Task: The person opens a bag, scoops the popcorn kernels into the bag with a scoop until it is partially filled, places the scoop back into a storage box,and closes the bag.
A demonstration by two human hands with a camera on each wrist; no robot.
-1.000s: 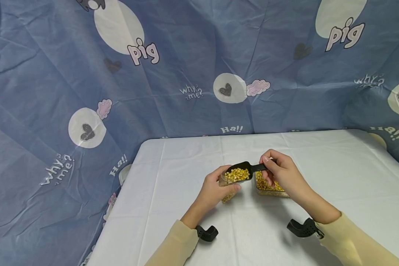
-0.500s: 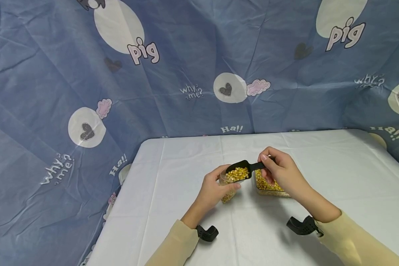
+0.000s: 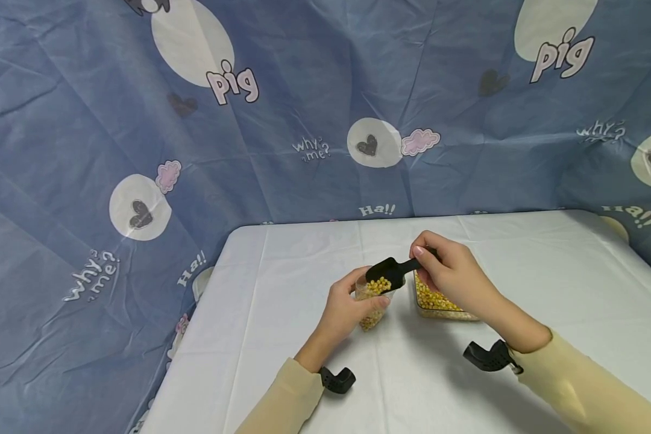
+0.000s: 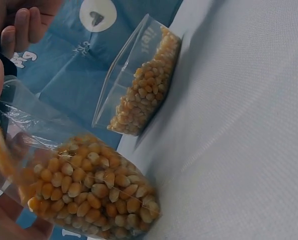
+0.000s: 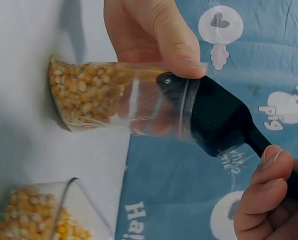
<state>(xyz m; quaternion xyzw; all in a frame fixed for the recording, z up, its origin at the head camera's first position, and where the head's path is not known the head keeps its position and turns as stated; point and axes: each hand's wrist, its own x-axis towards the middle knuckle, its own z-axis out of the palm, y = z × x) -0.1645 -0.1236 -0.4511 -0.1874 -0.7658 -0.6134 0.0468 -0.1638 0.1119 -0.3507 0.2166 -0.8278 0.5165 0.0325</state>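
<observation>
The black scoop (image 3: 392, 272) is tipped nose-down into the mouth of the clear cup (image 3: 372, 299), handle running up and right into the right hand (image 3: 449, 277), which pinches its end. Left hand (image 3: 347, 307) wraps the cup on the white table (image 3: 282, 289), with the corn container (image 3: 439, 301) just right.

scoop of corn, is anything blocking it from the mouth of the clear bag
Nothing visible does. The scoop, held by the right hand, has its tip inside the open clear bag, which the left hand grips.
</observation>
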